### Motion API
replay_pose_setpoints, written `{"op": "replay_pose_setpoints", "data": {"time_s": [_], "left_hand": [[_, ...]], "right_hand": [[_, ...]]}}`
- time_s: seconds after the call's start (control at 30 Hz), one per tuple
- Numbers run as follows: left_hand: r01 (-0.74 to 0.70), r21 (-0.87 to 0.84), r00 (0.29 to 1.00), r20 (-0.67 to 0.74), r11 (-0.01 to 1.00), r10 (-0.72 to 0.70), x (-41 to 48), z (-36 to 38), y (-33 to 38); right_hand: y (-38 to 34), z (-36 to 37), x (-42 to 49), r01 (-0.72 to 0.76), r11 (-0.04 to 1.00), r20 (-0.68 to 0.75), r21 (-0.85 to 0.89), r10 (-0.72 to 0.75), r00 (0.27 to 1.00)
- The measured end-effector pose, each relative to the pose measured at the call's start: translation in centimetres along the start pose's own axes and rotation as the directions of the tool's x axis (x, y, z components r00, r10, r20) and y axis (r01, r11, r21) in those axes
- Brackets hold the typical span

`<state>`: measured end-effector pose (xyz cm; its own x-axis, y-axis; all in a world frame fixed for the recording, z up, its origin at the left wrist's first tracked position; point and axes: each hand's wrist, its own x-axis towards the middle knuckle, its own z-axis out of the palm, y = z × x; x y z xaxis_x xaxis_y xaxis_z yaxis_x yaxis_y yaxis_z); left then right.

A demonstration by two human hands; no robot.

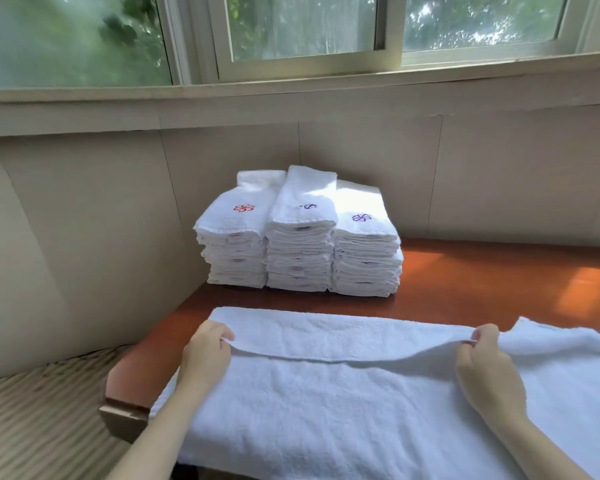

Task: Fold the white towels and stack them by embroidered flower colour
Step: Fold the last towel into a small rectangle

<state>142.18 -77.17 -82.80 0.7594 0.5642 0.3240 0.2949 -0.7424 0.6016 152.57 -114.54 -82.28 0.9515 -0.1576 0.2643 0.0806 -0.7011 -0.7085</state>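
A white towel [343,403] lies spread across the near part of the brown table [482,271]. Its long edge is lifted off the layer beneath and folded toward the far side. My left hand [207,351] pinches that edge at the left end. My right hand [484,365] pinches the same edge toward the right. At the back stand three stacks of folded white towels: the left stack [234,244] shows a red flower on top, the middle stack [302,237] a purple flower partly hidden in a fold, the right stack [364,251] a purple flower.
A beige panelled wall [84,220] closes the left and back, with a window [302,29] above. Left of the table lies a striped cushion [42,420]. The table's rounded left corner [118,403] sticks out beside my left forearm.
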Motion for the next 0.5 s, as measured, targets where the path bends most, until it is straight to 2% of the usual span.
{"op": "replay_pose_setpoints", "data": {"time_s": [0.13, 0.23, 0.3, 0.43, 0.5], "left_hand": [[0.009, 0.105, 0.997, -0.081, 0.994, 0.0, -0.6, -0.4, 0.8], [0.025, 0.18, 0.997, -0.071, 0.983, -0.013, -0.8, -0.6, 0.8], [0.059, 0.241, 0.997, -0.056, 0.969, -0.047, -0.7, -0.7, 0.7], [0.138, 0.398, 0.988, -0.124, 0.907, -0.096, -0.7, -0.8, 0.5], [0.162, 0.444, 0.985, -0.129, 0.881, -0.116, -0.9, -0.6, 0.7]], "right_hand": [[-0.7, -0.7, -0.7, -0.02, 0.998, -0.092, 0.051, 0.025, 0.995], [-1.0, -1.4, -1.3, -0.025, 0.997, -0.141, 0.074, 0.036, 0.989], [-0.9, -1.7, -1.6, -0.045, 0.998, -0.08, 0.032, 0.048, 0.996], [-0.3, -2.3, -1.6, -0.027, 0.994, 0.125, -0.106, 0.04, 0.991], [-0.2, -2.6, -1.6, -0.027, 0.993, 0.169, -0.113, 0.046, 0.984]]}}
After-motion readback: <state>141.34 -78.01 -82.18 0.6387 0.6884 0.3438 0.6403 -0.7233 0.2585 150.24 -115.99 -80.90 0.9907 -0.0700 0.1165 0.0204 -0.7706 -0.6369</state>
